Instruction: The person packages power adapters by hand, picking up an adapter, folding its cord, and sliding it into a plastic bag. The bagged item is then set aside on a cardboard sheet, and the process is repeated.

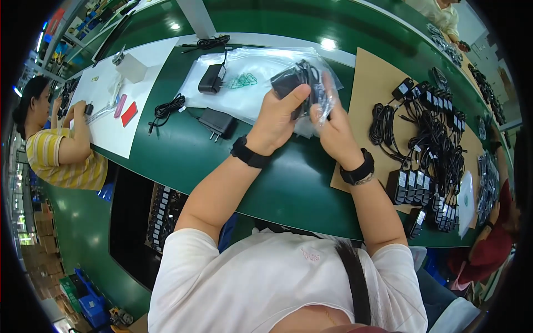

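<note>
White T-shirt: at near edge of worktop
Left hand: fingers clamped on power adapter
Right hand: fingers pinching clear bag, likely steadying it

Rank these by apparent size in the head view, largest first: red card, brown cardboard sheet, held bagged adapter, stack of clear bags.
1. Brown cardboard sheet
2. Stack of clear bags
3. Held bagged adapter
4. Red card

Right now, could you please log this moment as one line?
left hand: holding black adapter; right hand: gripping clear bag over cable; nearby: loose adapter, flat bags
</note>
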Demonstrator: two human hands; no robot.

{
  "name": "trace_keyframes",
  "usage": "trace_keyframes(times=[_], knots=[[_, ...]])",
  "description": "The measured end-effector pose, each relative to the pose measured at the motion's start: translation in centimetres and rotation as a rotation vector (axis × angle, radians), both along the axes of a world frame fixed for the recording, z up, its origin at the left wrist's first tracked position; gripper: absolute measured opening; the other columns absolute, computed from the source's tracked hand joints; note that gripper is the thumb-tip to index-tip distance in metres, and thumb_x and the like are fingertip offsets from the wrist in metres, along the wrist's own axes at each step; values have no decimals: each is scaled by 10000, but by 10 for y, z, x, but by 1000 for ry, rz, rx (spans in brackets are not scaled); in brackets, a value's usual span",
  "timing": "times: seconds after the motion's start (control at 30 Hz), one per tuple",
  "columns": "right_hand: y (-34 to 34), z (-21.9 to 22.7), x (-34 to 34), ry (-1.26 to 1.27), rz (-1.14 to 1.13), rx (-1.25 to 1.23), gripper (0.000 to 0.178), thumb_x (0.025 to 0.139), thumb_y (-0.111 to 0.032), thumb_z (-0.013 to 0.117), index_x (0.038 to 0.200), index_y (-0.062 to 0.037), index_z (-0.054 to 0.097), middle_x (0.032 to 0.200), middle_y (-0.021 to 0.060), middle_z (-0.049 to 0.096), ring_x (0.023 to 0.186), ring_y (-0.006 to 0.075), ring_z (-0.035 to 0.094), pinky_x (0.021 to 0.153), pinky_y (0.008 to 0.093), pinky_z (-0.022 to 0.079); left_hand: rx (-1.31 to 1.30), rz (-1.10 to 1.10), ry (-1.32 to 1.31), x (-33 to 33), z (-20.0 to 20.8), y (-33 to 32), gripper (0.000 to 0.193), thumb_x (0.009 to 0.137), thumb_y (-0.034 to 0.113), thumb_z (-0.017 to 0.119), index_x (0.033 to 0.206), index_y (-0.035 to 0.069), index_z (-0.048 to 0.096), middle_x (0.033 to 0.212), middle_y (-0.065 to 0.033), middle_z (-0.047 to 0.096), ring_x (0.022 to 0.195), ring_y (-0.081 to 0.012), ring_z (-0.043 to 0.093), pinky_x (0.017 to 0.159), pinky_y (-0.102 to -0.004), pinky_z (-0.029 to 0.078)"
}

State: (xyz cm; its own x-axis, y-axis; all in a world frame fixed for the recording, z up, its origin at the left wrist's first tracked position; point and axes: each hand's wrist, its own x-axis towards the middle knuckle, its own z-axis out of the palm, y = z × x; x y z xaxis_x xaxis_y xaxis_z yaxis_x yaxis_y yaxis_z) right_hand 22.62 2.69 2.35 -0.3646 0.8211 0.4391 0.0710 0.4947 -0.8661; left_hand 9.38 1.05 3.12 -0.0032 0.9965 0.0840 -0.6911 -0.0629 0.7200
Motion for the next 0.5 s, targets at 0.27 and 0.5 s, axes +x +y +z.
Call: trace_keyframes(times=[0.27,0.5], knots=[[-2,40,4,-916,28,-144,631,872,-268,488,1377,-42,186,1108,290,466,935,428,513,787,431,437,-185,-79,57,-13,-7,1,185,760,19,603,944,35,595,885,-29,616,815,-132,585,727,-266,469],[8,16,15,-805,-55,129,628,837,-314,535,1382,-205,244,1113,263,414,862,442,511,764,437,439,-310,-132,-70,-8,-11,0,184,766,7,587,948,27,575,887,-44,604,791,-154,584,703,-286,479]])
